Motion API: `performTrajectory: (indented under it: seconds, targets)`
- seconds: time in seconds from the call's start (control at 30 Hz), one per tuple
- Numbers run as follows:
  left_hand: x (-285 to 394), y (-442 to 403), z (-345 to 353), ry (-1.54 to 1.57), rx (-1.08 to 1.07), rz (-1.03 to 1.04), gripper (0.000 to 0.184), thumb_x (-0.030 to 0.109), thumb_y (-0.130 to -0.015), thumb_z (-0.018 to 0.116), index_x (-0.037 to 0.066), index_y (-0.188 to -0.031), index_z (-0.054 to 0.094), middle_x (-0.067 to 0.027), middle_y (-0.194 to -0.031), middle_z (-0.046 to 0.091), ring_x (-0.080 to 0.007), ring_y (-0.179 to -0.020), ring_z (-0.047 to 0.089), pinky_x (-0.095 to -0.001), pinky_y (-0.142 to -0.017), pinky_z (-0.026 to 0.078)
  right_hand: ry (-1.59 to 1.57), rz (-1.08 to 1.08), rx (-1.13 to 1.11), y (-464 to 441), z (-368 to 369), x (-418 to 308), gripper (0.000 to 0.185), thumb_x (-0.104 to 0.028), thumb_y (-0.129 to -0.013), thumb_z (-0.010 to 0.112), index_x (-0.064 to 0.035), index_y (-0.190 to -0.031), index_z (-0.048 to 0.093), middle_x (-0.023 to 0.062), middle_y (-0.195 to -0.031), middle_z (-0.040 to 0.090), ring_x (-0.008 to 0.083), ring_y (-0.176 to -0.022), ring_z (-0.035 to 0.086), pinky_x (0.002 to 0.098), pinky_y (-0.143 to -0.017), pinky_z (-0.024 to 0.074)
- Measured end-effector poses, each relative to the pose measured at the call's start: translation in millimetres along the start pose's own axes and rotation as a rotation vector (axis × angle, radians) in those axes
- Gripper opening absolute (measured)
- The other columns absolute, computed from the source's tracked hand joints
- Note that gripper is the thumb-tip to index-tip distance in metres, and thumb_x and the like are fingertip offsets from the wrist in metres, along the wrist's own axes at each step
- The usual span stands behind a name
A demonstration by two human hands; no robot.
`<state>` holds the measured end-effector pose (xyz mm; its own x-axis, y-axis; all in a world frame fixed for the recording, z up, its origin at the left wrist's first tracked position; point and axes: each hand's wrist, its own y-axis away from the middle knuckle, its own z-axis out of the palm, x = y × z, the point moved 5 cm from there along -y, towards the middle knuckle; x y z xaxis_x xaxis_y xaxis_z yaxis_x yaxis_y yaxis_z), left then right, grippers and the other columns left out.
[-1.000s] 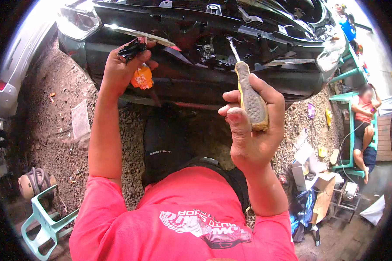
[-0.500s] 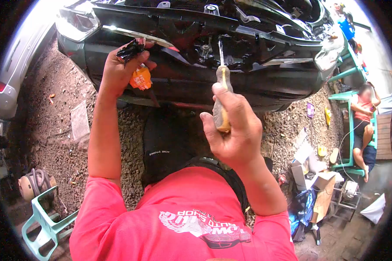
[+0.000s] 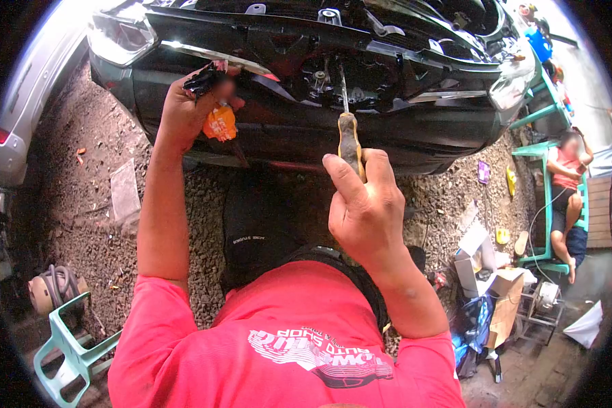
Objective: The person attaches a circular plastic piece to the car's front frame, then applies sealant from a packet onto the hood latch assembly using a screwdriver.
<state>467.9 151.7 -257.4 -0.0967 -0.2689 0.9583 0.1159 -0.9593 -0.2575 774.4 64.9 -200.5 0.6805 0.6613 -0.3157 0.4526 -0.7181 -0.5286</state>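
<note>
My right hand (image 3: 370, 200) is closed on the lower end of the grey and yellow handle of a screwdriver (image 3: 349, 139). The metal shaft points up into the opening at the middle of the black car front (image 3: 279, 129), beside a latch-like metal part (image 3: 320, 76). Where its tip rests cannot be made out. My left hand (image 3: 187, 112) is closed on a crumpled black wrapper (image 3: 202, 80) at the left side of the bumper. An orange packet (image 3: 220, 124) hangs just below its fingers.
A green plastic stool (image 3: 64, 350) and a coiled hose (image 3: 62, 285) lie at lower left. A silver car (image 3: 30, 95) stands at far left. At right, a person (image 3: 568, 183) sits on a green chair, with cardboard boxes (image 3: 506, 299) and a small metal stand (image 3: 545, 302) nearby.
The screwdriver has swung from tilted to nearly upright and shifted left. My right hand has moved left and down to the handle's lower end. My left hand has stayed almost still.
</note>
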Motion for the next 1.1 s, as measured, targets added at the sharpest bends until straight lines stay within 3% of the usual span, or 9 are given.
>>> performTrajectory:
  seconds: [0.17,0.3,0.4,0.67,0.83,0.87,0.97,1.0,1.1]
  targets:
    - [-4.4,-1.4,-2.9,0.027,-0.003,-0.008,0.033,0.006,-0.096,0.071,0.006,-0.129,0.065,-0.0118,-0.127,0.071,-0.0229,-0.082,0.075,-0.036,-0.07,0.062,-0.001,0.023,-0.005,3.3,-1.1,-0.2,0.046,0.007,-0.073,0.064,-0.0107,-0.115,0.071,0.016,-0.102,0.056,0.0371,-0.086,0.063,0.0449,-0.069,0.0535]
    - [-2.8,-0.8,-3.0,0.003,-0.016,-0.006,0.033,0.007,-0.096,0.071,0.007,-0.129,0.065,-0.0112,-0.126,0.071,-0.0225,-0.081,0.074,-0.0354,-0.068,0.062,-0.031,0.009,0.01,5.3,-0.9,2.9,0.042,0.002,-0.074,0.067,-0.0135,-0.113,0.069,0.0146,-0.098,0.055,0.0368,-0.086,0.06,0.0462,-0.068,0.0532]
    - [-2.9,0.1,-3.1,0.018,-0.006,-0.014,0.032,0.008,-0.096,0.072,0.006,-0.128,0.065,-0.0108,-0.125,0.072,-0.0224,-0.08,0.074,-0.035,-0.068,0.061,-0.093,0.056,0.032,4.1,-9.7,7.5,0.047,0.011,-0.073,0.061,-0.0097,-0.114,0.072,0.0167,-0.102,0.059,0.0343,-0.08,0.064,0.0413,-0.069,0.0532]
    - [-5.4,-0.5,-3.3,-0.021,0.01,-0.021,0.029,0.009,-0.097,0.072,0.005,-0.125,0.067,-0.0105,-0.123,0.073,-0.0235,-0.079,0.074,-0.0354,-0.067,0.061,-0.08,0.063,0.003,-9.9,-32.9,4.6,0.045,0.011,-0.073,0.059,-0.0087,-0.112,0.072,0.0157,-0.098,0.059,0.0331,-0.076,0.062,0.0402,-0.065,0.0503]
    - [0.7,2.5,0.4,-0.036,0.026,-0.041,0.028,0.011,-0.097,0.072,0.004,-0.124,0.067,-0.0109,-0.124,0.072,-0.0229,-0.079,0.075,-0.0347,-0.067,0.061,-0.157,0.074,0.013,-23.5,-41.9,5.2,0.04,0.005,-0.075,0.061,-0.0108,-0.11,0.07,0.0168,-0.092,0.057,0.0384,-0.077,0.062,0.0458,-0.068,0.0522]
    - [-0.1,2.3,0.3,-0.044,0.021,-0.041,0.028,0.011,-0.097,0.072,0.003,-0.124,0.067,-0.0112,-0.124,0.072,-0.0226,-0.079,0.075,-0.0344,-0.067,0.061,-0.18,0.077,0.039,-27.5,-45.8,2.5,0.043,0.011,-0.073,0.054,-0.0064,-0.108,0.071,0.0135,-0.085,0.057,0.029,-0.073,0.058,0.0357,-0.067,0.0478]
    - [-1.7,1.3,-0.7,-0.019,0.019,-0.025,0.029,0.011,-0.096,0.072,0.003,-0.123,0.068,-0.0112,-0.124,0.072,-0.0221,-0.079,0.075,-0.0339,-0.067,0.061,-0.258,0.114,0.03,-39.0,-51.2,5.8,0.041,0.01,-0.074,0.054,-0.0058,-0.108,0.071,0.0118,-0.085,0.058,0.0242,-0.073,0.059,0.0335,-0.069,0.0484]
    - [-2.4,1.0,-1.2,-0.018,0.018,-0.025,0.029,0.011,-0.096,0.072,0.003,-0.123,0.068,-0.0112,-0.124,0.072,-0.0221,-0.079,0.075,-0.0339,-0.067,0.061,-0.24,0.13,0.002,-41.7,-52.0,10.5,0.038,0.009,-0.079,0.055,-0.0059,-0.111,0.07,0.0075,-0.087,0.061,0.0165,-0.075,0.059,0.0283,-0.072,0.0486]
    - [-3.5,0.0,-3.3,-0.041,0.022,-0.03,0.029,0.011,-0.096,0.072,0.003,-0.124,0.068,-0.0114,-0.124,0.072,-0.0223,-0.08,0.075,-0.0341,-0.067,0.061,-0.616,0.365,0.02,-45.2,-49.8,23.2,0.033,0.002,-0.083,0.06,-0.009,-0.112,0.069,0.005,-0.085,0.064,0.0154,-0.072,0.062,0.031,-0.066,0.0512]
